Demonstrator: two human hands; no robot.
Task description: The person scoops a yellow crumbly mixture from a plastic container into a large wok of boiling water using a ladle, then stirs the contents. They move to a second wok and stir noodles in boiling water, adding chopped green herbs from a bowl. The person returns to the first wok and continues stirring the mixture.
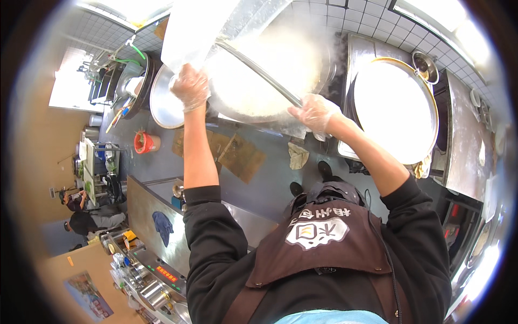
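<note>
A large wide pot [243, 117] stands before me, full of whitish, steaming contents partly lost in glare. My right hand [317, 113], in a clear plastic glove, grips a long metal handle [263, 73] that slants across the pot. Its far end is hidden near the white object. My left hand [190, 87], also gloved, is closed on the lower end of a tall white object [190, 32], perhaps a plastic bag or container. Translucent plastic [253, 20] shows beside it over the pot's far left. A round metal basin or lid [166, 99] lies just left of my left hand.
A large round pan [435, 109], washed out by glare, stands at right beside a small metal bowl [425, 67]. A red-lined bucket [145, 141], cardboard [243, 158] and a cloth [298, 156] are on the floor. Two people [87, 222] are at far left beyond a steel counter [149, 202].
</note>
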